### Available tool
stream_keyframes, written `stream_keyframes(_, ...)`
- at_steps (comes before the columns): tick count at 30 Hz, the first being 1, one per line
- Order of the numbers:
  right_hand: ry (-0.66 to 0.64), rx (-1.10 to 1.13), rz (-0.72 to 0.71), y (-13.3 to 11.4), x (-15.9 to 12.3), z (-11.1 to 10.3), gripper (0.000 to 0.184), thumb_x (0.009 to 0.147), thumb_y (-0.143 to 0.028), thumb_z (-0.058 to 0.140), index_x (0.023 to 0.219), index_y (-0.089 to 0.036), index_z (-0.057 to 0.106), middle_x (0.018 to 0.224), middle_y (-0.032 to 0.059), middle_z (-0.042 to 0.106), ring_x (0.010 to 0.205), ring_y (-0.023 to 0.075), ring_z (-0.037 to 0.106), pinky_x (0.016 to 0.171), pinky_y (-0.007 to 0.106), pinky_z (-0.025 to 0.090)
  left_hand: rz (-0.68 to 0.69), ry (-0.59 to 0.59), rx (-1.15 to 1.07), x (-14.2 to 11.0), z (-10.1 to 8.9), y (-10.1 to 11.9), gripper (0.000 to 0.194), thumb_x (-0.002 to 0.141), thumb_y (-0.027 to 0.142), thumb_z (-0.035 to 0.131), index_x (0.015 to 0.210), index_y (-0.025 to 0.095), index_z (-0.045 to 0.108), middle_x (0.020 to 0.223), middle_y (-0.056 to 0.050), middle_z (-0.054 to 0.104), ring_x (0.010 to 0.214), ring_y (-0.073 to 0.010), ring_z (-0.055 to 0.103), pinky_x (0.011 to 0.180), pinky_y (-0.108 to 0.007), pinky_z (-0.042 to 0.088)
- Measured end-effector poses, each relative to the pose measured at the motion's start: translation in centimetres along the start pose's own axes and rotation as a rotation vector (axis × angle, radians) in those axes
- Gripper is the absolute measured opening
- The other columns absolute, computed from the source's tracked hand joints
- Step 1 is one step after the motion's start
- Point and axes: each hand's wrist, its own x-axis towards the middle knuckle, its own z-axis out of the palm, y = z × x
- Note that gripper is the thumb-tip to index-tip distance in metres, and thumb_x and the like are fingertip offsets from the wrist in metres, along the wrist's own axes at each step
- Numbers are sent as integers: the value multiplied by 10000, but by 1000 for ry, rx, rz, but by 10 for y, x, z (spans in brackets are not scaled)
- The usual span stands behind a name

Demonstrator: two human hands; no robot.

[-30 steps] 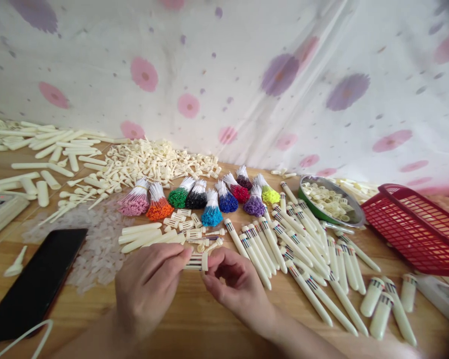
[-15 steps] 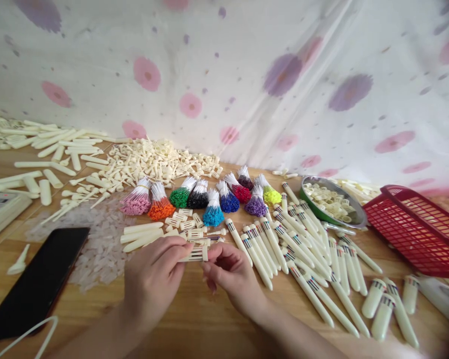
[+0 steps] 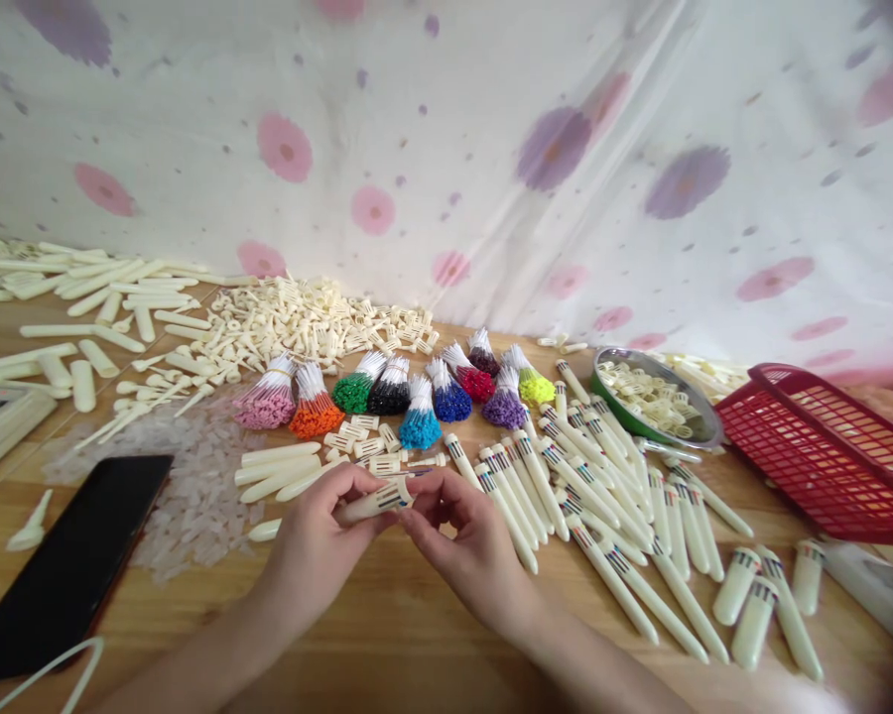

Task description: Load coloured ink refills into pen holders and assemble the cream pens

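pen (image 3: 372,504) near centre, held two-handed: left hand (image 3: 314,535) wrapped on its plain end, right hand (image 3: 470,540) pinching at the slotted end; looks mostly together. Right: many done-looking pens (image 3: 542,486). Left: bare barrels (image 3: 279,453). Farther: loose collars (image 3: 387,463), refill bundles (image 3: 420,428) unused

Both bare forearms slant inward from the lower corners, the left forearm (image 3: 193,635) rising to the right and the right forearm (image 3: 591,650) rising to the left. The left hand (image 3: 317,531) is closed in a grip, its back toward the lower left, index finger (image 3: 348,480) bent over the top. Close beside it, the right hand (image 3: 468,550) curls inward, fingers bent, with the thumb (image 3: 423,535) below pointing toward the left hand's fingertips.
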Motion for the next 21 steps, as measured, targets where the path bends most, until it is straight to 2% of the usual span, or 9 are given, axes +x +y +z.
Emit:
stream_keyframes(7, -45, -117, 11, -5, 2, -6, 173, 770, -276, 582, 907, -171, 574, 607, -26, 531, 530, 92, 455, 486, 204, 353, -92, -28, -64, 3, 0, 1, 113, 637, 234, 686, 645, 183, 585, 583, 36, 581, 556, -127, 525, 528, -220, 425)
stream_keyframes(11, -44, -139, 3, -6, 1, -5, 128, 762, -279, 592, 822, -166, 596, 594, -24, 516, 521, 89, 434, 482, 206, 335, -100, -33, -63, 2, 1, 1, 108, 642, 244, 673, 639, 182, 585, 594, 28, 591, 570, -135, 537, 545, -231, 432)
stream_keyframes(14, -55, 19, 88, -5, 2, -3, 168, 744, -325, 616, 756, -161, 584, 579, -30, 483, 515, 83, 396, 481, 210, 311, -77, -33, -57, 0, 3, 0, 104, 644, 236, 676, 641, 182, 587, 614, 21, 607, 594, -141, 553, 565, -238, 447)
stream_keyframes(17, -97, 229, 204, -3, 4, -2, 286, 670, -399, 689, 694, -165, 527, 575, -40, 472, 509, 74, 373, 478, 206, 286, -48, -41, -43, -2, 4, -1, 84, 644, 199, 675, 645, 186, 592, 631, 24, 622, 606, -138, 570, 572, -229, 455)
stream_keyframes(21, -170, 296, 259, -1, 7, -3, 358, 608, -419, 745, 668, -168, 497, 580, -49, 470, 508, 66, 359, 475, 203, 258, 0, -20, -10, -2, 4, -3, 76, 640, 143, 647, 636, 189, 588, 638, 31, 617, 607, -130, 571, 567, -217, 456)
